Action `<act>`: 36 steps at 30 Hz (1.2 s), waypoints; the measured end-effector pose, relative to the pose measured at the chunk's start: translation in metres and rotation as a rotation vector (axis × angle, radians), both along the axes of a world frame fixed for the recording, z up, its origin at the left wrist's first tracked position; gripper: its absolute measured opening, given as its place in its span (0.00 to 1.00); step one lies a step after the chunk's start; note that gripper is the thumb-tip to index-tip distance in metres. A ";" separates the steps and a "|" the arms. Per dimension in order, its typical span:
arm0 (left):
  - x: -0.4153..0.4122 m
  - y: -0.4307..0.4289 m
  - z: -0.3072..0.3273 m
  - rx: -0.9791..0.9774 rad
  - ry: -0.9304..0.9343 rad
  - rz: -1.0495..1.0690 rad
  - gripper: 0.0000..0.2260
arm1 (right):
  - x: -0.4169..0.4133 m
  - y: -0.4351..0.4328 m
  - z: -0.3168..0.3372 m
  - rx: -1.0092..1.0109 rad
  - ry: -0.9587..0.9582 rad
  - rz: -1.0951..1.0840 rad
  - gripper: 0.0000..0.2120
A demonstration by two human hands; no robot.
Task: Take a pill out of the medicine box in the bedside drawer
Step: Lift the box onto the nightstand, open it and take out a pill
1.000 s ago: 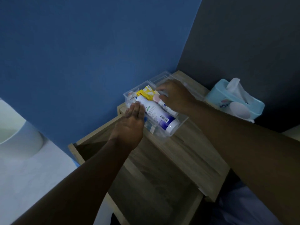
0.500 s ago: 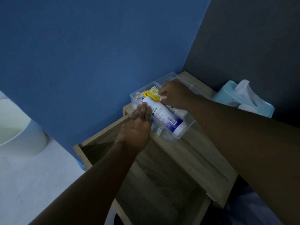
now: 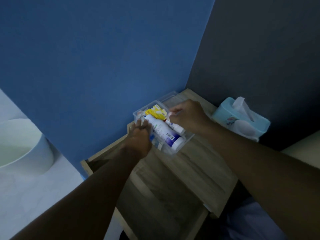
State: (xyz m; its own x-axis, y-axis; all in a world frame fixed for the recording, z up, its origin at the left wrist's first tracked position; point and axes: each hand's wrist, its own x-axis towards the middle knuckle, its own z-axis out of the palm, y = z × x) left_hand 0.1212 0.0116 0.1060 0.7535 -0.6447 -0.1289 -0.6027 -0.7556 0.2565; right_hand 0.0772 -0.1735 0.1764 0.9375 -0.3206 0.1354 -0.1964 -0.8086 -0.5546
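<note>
The clear plastic medicine box [image 3: 183,144] stands on the wooden bedside table top [image 3: 204,167], against the blue wall. In it lie a white and blue bottle [image 3: 163,134], a yellow packet [image 3: 156,113] and a small white tube [image 3: 177,127]. My left hand [image 3: 138,141] grips the box's left side, fingers together against the bottle. My right hand [image 3: 187,116] hovers over the box's far right part, its fingertips pinched on a thin pale strip [image 3: 174,112]; what the strip is I cannot make out. The open drawer [image 3: 155,196] lies below, dark inside.
A clear lid [image 3: 170,96] lies just behind the medicine box. At the table's right end, against the dark wall, sits a light blue tissue box [image 3: 242,122]. A white round object [image 3: 26,144] rests on a pale surface at the far left.
My right hand has lifted a little out of the box contents and drawn right, fingertips now pinched together. My left hand has stayed on the box's left side.
</note>
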 end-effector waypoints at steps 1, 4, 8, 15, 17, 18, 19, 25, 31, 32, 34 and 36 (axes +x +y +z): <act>-0.001 -0.001 0.010 0.015 -0.008 0.002 0.30 | -0.014 0.001 0.007 0.023 -0.010 0.000 0.10; -0.020 -0.008 0.043 -0.308 0.172 0.117 0.26 | -0.054 -0.002 0.028 0.073 -0.054 0.034 0.09; -0.073 -0.027 0.093 -0.999 0.867 0.366 0.17 | -0.094 -0.007 0.060 0.178 -0.096 0.062 0.12; -0.140 -0.043 0.145 -1.292 1.284 0.335 0.15 | -0.158 -0.014 0.111 0.268 -0.127 0.172 0.13; -0.155 -0.047 0.155 -1.333 1.289 0.329 0.16 | -0.174 -0.018 0.123 0.260 -0.150 0.186 0.14; -0.161 -0.048 0.160 -1.351 1.291 0.321 0.16 | -0.182 -0.019 0.129 0.240 -0.167 0.198 0.16; -0.167 -0.050 0.163 -1.371 1.296 0.309 0.17 | -0.188 -0.019 0.134 0.231 -0.181 0.207 0.17; -0.192 -0.051 0.173 -1.396 1.319 0.262 0.15 | -0.206 -0.018 0.151 0.239 -0.229 0.246 0.14; -0.200 -0.048 0.191 -1.418 1.349 0.233 0.16 | -0.217 -0.018 0.158 0.407 -0.243 0.320 0.16; -0.201 -0.046 0.195 -1.429 1.351 0.230 0.17 | -0.217 -0.019 0.164 0.447 -0.221 0.337 0.19; -0.202 -0.044 0.200 -1.449 1.352 0.229 0.19 | -0.217 -0.020 0.174 0.493 -0.162 0.339 0.25; -0.203 -0.042 0.202 -1.453 1.348 0.227 0.18 | -0.216 -0.017 0.181 0.365 -0.145 0.245 0.28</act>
State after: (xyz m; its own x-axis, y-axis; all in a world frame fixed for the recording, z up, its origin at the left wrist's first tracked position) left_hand -0.0816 -0.0308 0.3078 0.7047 -0.6949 -0.1430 0.5276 0.3786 0.7605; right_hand -0.1392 -0.1905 0.3574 0.9713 -0.1425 0.1906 0.0774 -0.5682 -0.8192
